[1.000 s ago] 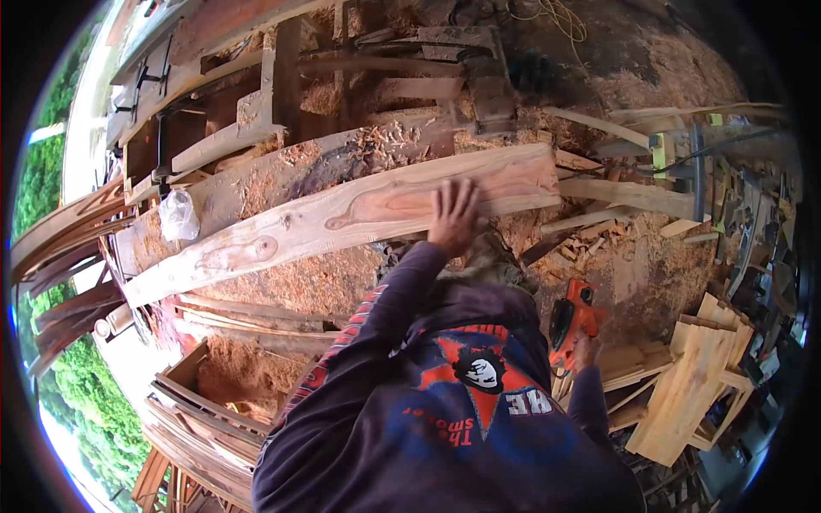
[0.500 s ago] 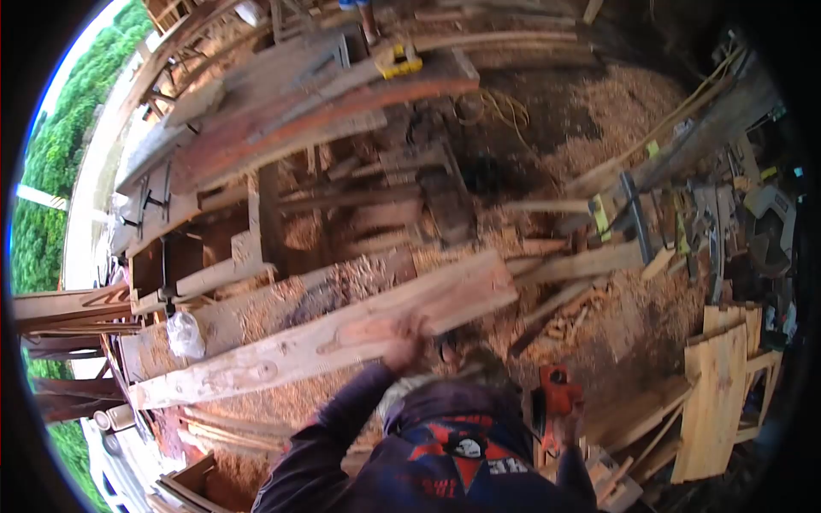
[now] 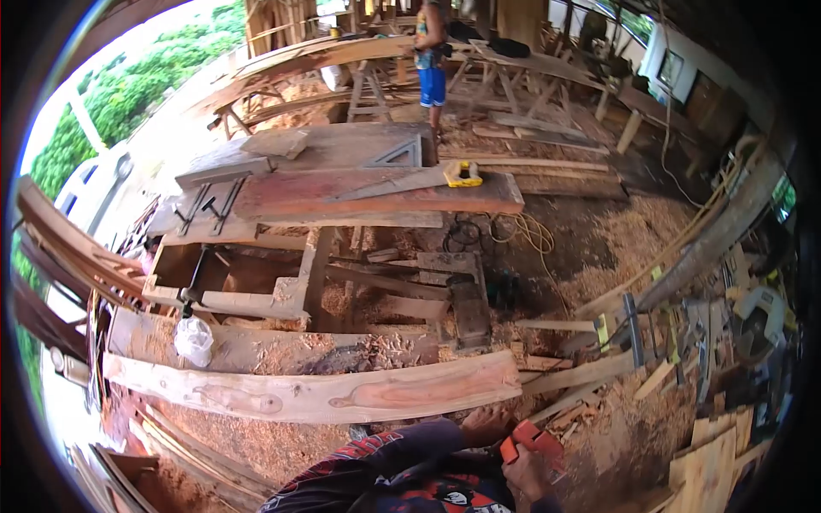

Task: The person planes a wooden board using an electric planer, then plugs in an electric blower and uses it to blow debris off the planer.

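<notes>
Right hand [image 3: 526, 472], nearest: wrapped about the grip of an orange power tool [image 3: 542, 442], held close in front of the body. Hold looks meant to carry its weight, tool clear of the wood. Left hand [image 3: 486, 425] just beside the tool; cannot tell whether the fingers touch it or are loose.

Pale board [image 3: 308, 395], just beyond the hands: laid lengthwise along the near edge of the worktop [image 3: 141, 335], broad grained face showing, tool apart from it. Its right end seems to run past the worktop's right end. Near-edge placing probably keeps the full length in reach.

Behind the board, toward the worktop's left end: a clear plastic bag [image 3: 194, 341], likely set back to keep off the board. Shavings [image 3: 368, 345] lie toward the right end.

Farther: a reddish plank [image 3: 291, 197] with a handsaw [image 3: 393, 185] lying flat on it, yellow handle toward the plank's right end, perhaps so it comes readily to hand. Metal triangle [image 3: 418, 152] just beyond the saw. Black clamps [image 3: 227, 206] at the left; whether tightened, cannot tell.

Farthest: another person [image 3: 430, 51] standing among trestles and long timber.
</notes>
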Demonstrator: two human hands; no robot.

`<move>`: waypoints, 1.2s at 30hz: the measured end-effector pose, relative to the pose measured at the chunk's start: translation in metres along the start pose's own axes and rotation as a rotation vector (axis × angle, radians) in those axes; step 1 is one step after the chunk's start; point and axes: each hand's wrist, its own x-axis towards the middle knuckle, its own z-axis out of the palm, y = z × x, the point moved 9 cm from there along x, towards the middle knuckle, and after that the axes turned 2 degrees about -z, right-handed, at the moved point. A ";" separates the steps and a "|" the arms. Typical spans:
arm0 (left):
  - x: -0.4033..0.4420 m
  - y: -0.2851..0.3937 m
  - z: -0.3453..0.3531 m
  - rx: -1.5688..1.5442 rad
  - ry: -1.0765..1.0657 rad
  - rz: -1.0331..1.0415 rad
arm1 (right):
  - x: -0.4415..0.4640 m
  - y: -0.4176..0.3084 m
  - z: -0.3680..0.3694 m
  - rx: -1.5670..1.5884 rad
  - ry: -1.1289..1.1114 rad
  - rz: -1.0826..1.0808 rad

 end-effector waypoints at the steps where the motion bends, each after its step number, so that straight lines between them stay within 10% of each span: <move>1: -0.002 -0.009 -0.006 -0.108 -0.197 -0.074 | 0.002 -0.008 -0.004 -0.035 0.006 -0.023; 8: -0.010 -0.045 0.067 -0.551 -0.136 -0.018 | 0.016 -0.044 -0.006 -0.212 -0.075 -0.127; 15: -0.020 -0.024 -0.021 -0.723 -0.017 -0.037 | 0.022 -0.033 0.007 -0.176 -0.070 -0.179; 18: -0.009 -0.013 -0.014 -0.781 0.329 0.209 | 0.022 -0.028 0.005 -0.118 -0.034 -0.179; 20: 0.002 -0.030 0.040 -0.718 -0.043 -0.151 | 0.021 -0.023 0.005 -0.070 -0.009 -0.180; 30: 0.008 -0.032 0.047 -0.936 -0.110 -0.183 | 0.023 0.006 -0.001 0.089 0.056 -0.165; 32: -0.015 -0.072 0.044 -0.819 -0.006 -0.338 | 0.025 0.012 -0.004 0.105 0.055 -0.165; 34: -0.051 -0.117 0.047 -0.079 0.053 -0.171 | 0.028 0.017 -0.006 0.121 0.050 -0.165; 36: -0.109 -0.202 0.045 0.021 0.212 -0.576 | 0.029 0.019 -0.009 0.136 0.046 -0.169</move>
